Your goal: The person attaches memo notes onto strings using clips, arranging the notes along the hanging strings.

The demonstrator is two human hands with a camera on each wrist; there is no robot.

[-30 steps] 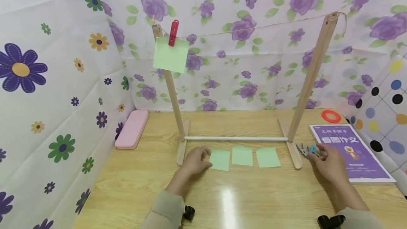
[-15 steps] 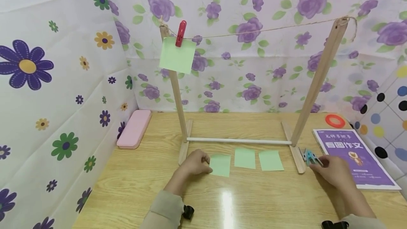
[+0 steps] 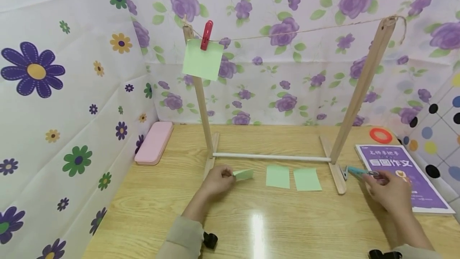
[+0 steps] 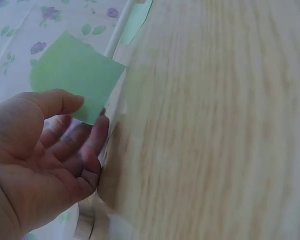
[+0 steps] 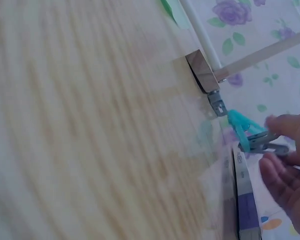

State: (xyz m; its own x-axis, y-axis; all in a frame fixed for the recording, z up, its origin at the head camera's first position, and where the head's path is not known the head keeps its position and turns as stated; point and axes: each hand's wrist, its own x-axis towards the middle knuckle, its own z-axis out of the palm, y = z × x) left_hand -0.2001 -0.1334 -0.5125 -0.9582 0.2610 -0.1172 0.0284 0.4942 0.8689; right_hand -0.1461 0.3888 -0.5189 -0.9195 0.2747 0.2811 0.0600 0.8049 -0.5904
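My left hand (image 3: 217, 180) pinches one edge of a green sticky note (image 4: 80, 75) between thumb and fingertips. The note is tilted up off the table. Two more green sticky notes (image 3: 277, 177) (image 3: 307, 179) lie flat to its right. At the right, my right hand (image 3: 389, 192) pinches a grey clothespin (image 5: 262, 142); a teal clothespin (image 5: 239, 125) overlaps its front end. Another grey clothespin (image 5: 217, 103) is by the stand's right foot. Above, a red clothespin (image 3: 206, 35) fastens a green sticky note (image 3: 203, 60) to the string (image 3: 309, 30).
The wooden stand (image 3: 363, 91) has two posts and a white crossbar (image 3: 271, 156) low behind the notes. A purple book (image 3: 399, 167) lies under the right hand's side, with an orange-red ring (image 3: 381, 135) behind it. At the left is a pink case (image 3: 154, 142).
The left hand has taken the leftmost sticky note by its edge and tilted it up. The right hand has drawn slightly right, with the grey and teal clothespins shifting away from the other grey one.
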